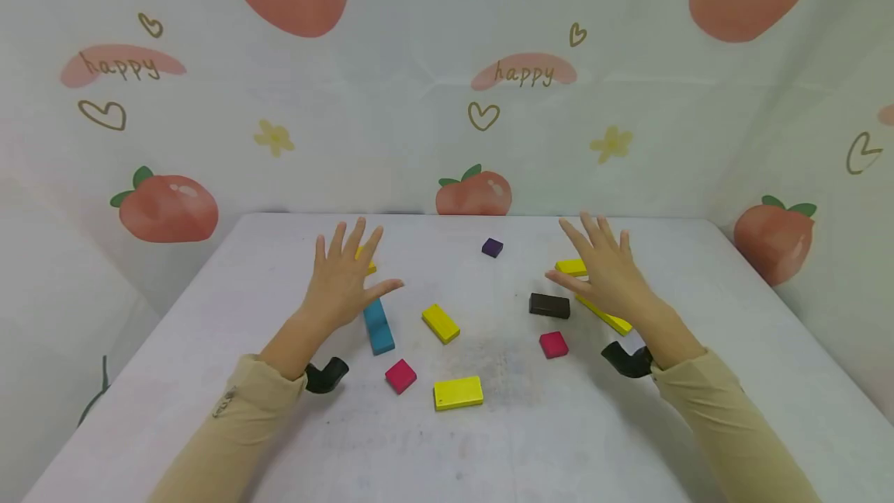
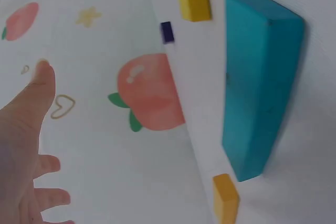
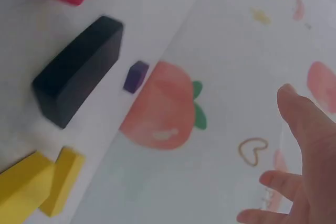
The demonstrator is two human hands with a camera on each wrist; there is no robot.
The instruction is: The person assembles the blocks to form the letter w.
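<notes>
My left hand is held over the left part of the table, fingers spread and nothing in them. Nearest to it are a blue block, long and flat, and a yellow block partly hidden behind the fingers. On the other side my right hand also has its fingers spread and holds nothing. Around it lie a black block, a long yellow block partly covered by the hand, and another yellow block behind the thumb. In the left wrist view the blue block looks large beside the hand.
Between the hands lie a yellow block, a red block, another red block and a front yellow block. A small purple block sits near the table's back edge. A curtain printed with peaches hangs behind.
</notes>
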